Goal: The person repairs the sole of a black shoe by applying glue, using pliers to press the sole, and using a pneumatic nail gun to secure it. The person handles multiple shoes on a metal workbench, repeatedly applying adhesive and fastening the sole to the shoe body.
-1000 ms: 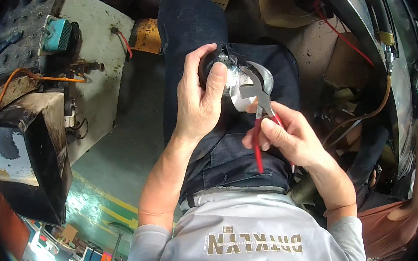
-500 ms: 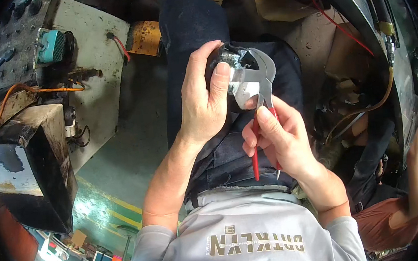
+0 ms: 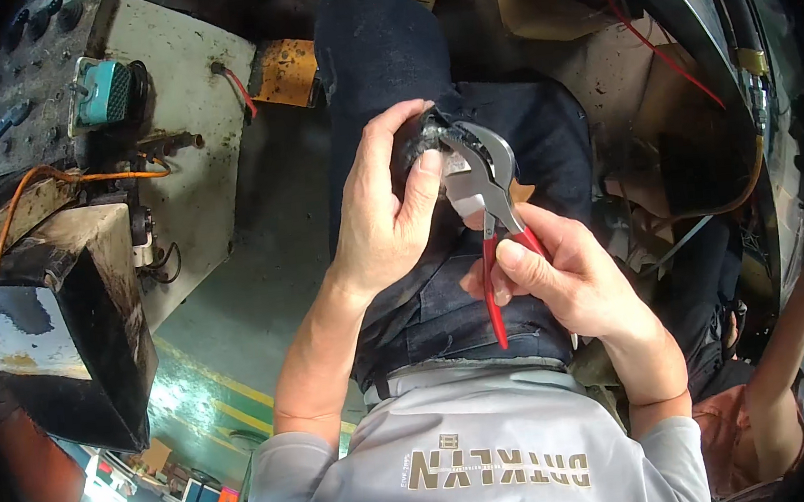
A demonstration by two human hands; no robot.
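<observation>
My left hand (image 3: 384, 205) is closed around a dark, shiny rounded part (image 3: 429, 132) above my lap. Its thumb presses on the near side, and most of the part is hidden by the fingers. In my right hand (image 3: 571, 270) is a pair of pliers (image 3: 505, 199) with red handles and curved grey jaws. The jaw tips meet the right side of the dark part; whether they bite on it I cannot tell. A pale, light-coloured piece (image 3: 463, 188) shows just below the part, beside the pliers' jaws.
On the left stands a dirty pale machine panel (image 3: 181, 70) with a teal box (image 3: 104, 93) and an orange cable (image 3: 11, 209). At right is a curved metal edge with a hose (image 3: 745, 187). Another person's arm (image 3: 792, 341) is at the lower right.
The pliers have turned in my right hand, so both curved jaws now show side by side. My right hand has shifted slightly down and right. My left hand keeps hold of the dark part.
</observation>
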